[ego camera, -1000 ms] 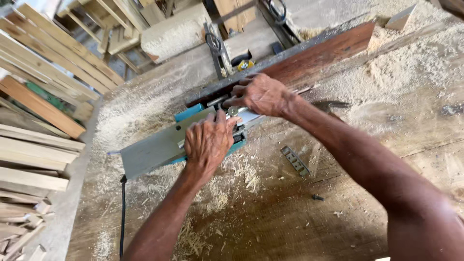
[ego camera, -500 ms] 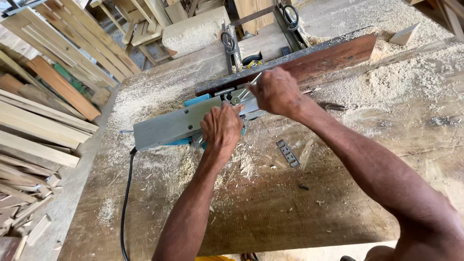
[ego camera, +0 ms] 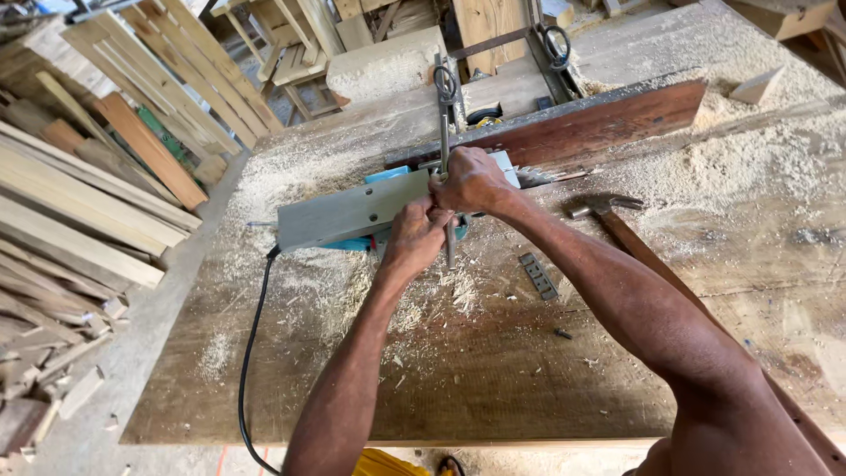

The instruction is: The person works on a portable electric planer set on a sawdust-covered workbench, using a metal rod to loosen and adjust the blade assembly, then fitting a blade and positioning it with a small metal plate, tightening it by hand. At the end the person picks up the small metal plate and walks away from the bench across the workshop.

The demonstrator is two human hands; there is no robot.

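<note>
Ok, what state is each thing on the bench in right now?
Planer: upside down, base plate up, cord attached.
Left hand: on the planer, by a metal tool.
Right hand: gripping that tool's upper part.
Hammer: lying flat, untouched.
Red board: on edge behind the planer.

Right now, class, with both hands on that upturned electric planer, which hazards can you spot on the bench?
1. Both the left hand and right hand are at the planer while its black cord is attached; a start could cut fingers.
2. The cord hangs over the workbench edge and could snag.
3. The hammer lies by the right forearm and could be knocked.
</note>
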